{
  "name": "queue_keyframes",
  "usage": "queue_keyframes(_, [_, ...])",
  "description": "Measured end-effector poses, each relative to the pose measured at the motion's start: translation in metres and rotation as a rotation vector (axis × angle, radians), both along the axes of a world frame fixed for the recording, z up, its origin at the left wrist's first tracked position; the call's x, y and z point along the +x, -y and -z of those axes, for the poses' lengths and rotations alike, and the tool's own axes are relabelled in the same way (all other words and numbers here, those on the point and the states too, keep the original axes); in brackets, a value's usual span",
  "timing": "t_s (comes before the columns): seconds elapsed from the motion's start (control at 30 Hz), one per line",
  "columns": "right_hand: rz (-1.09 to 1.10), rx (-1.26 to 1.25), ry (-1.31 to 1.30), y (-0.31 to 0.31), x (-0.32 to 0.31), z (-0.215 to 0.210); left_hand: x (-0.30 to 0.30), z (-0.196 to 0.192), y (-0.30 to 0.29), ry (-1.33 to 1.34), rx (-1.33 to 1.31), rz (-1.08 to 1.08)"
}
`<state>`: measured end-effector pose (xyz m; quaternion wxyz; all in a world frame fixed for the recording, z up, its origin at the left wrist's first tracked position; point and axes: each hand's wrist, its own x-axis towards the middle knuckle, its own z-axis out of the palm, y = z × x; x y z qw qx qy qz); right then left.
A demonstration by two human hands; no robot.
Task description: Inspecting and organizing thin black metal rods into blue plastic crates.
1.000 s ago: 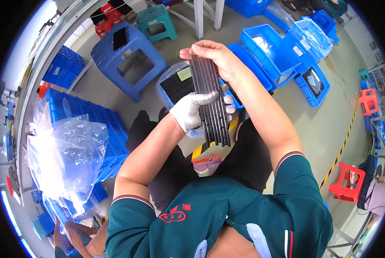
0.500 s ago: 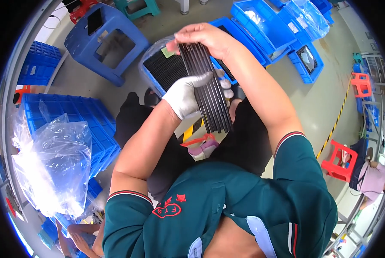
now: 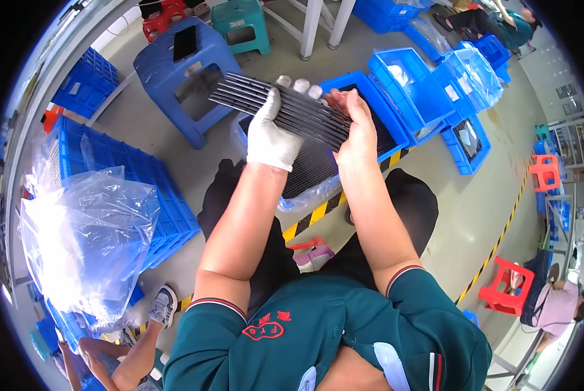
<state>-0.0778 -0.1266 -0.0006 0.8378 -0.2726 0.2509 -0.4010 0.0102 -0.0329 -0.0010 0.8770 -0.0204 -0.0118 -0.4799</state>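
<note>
Black slat stack (image 3: pixel 272 104) — both hands

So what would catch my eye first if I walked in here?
Most likely the stack of thin dark trays held up at centre by a white-gloved left hand and a bare right hand. Next, the bright blue bins on the floor beyond, and the big clear plastic bag at left.

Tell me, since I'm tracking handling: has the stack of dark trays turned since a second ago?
Yes. The stack of dark trays swung from roughly upright to lying crosswise, its far end now over the blue stool.
</note>
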Motion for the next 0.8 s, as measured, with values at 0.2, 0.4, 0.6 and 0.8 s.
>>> queue_keyframes(0.2, [-0.106,0.023,0.033,-0.011,0.005,0.000,0.003,-0.003,-0.004,0.031,-0.024,-0.040])
queue_keyframes(0.4, [-0.150,0.023,0.003,-0.018,0.002,0.004,0.003,-0.008,-0.013,0.045,0.068,-0.053])
queue_keyframes(0.6, [-0.173,-0.308,-0.158,0.038,-0.012,-0.016,0.002,-0.018,-0.032,0.145,0.156,0.099])
queue_keyframes(0.8, [-0.464,-0.504,-0.333,0.048,-0.001,-0.040,-0.029,-0.017,-0.043,0.026,0.274,0.337])
